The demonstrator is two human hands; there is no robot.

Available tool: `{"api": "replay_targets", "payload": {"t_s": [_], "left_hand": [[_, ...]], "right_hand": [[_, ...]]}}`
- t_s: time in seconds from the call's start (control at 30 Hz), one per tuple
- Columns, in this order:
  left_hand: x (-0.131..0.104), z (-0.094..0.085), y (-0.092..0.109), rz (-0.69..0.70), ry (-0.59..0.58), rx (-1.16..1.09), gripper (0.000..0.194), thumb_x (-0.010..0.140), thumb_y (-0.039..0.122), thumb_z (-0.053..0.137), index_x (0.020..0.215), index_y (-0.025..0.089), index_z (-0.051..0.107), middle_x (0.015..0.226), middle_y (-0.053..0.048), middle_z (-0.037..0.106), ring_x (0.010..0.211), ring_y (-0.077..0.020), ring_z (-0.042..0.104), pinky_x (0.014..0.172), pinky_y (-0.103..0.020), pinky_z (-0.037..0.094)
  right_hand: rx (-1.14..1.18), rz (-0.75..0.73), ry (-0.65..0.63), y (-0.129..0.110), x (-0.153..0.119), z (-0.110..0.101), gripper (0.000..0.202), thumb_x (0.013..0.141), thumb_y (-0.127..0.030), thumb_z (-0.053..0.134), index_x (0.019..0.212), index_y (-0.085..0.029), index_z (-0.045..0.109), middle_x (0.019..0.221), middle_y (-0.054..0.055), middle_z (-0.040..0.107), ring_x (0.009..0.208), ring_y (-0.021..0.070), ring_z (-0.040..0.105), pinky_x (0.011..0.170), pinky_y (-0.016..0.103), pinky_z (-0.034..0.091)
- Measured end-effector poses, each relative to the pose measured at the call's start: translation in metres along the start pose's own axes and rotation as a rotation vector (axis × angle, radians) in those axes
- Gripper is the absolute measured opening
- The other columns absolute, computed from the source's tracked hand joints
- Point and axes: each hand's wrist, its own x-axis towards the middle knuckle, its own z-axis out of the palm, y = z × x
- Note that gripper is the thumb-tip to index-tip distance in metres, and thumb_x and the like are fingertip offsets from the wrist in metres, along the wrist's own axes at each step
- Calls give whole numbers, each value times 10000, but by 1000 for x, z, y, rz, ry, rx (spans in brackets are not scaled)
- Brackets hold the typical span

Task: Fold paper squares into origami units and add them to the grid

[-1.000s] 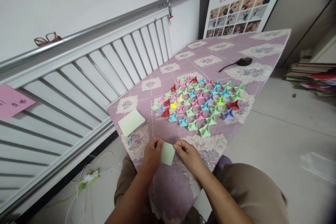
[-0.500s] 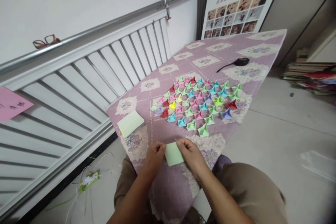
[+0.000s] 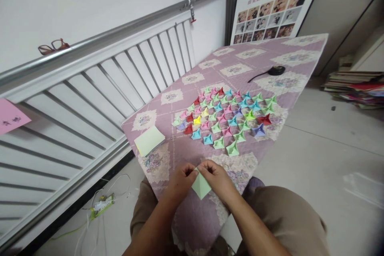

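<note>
A small pale green sheet of paper [image 3: 201, 187] is held above the near end of the table, turned so that one corner points toward me. My left hand [image 3: 184, 177] pinches it at the upper left, and my right hand [image 3: 213, 173] pinches it at the top right; the fingertips almost meet. A faint crease runs down its middle. Just beyond my hands, many folded paper boats [image 3: 227, 120] in green, pink, blue, red, yellow and purple stand in rows. To the left lies a stack of pale green paper [image 3: 149, 141].
A purple flowered cloth [image 3: 195, 224] covers the table. Farther back on it lies a black coiled cable [image 3: 275, 71]. Along the left stands a white radiator [image 3: 120, 76], with a power strip [image 3: 102, 206] on the floor below. My knees flank the table's near end.
Both hands have come closer together at the top of the green paper. The sheet has turned from square-on to a diamond, with a crease showing.
</note>
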Motion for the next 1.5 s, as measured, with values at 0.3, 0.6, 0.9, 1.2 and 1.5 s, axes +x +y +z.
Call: {"api": "replay_targets", "payload": {"t_s": [0.3,0.6,0.9,1.2,1.5], "left_hand": [[2,1,0,-38,36,-117,153,761,314,572,774,163,596,668,18,555,600,-104,485,556,-214,371],[3,-6,3,-12,202,-55,144,799,297,507,728,179,550,622,40,482,573,-100,430,529,-206,339],[4,-9,-9,-34,327,-140,162,822,333,479,773,184,520,640,52,459,570,-95,412,530,-198,343],[4,-8,-2,-77,421,-164,208,826,383,468,783,184,512,657,43,478,581,-102,427,530,-207,354],[4,-8,-6,-56,420,-317,242,807,417,510,783,178,487,645,48,467,553,-87,420,508,-202,355]], "right_hand": [[-66,-47,-29,-2,-1,-1,239,783,-414,554,686,-195,565,584,-43,466,560,107,422,516,224,345],[-86,-71,-61,-1,0,1,252,784,-412,546,657,-194,543,590,-39,461,575,111,419,549,234,346],[-99,-70,-19,-4,-1,-2,274,796,-448,526,669,-205,528,602,-41,446,581,116,408,553,236,340],[231,79,-46,5,0,7,339,760,-525,587,882,-221,501,666,-43,523,599,124,504,555,243,406],[154,152,-243,3,-5,13,232,730,-396,603,838,-194,572,697,-20,590,603,119,528,539,232,403]]}}
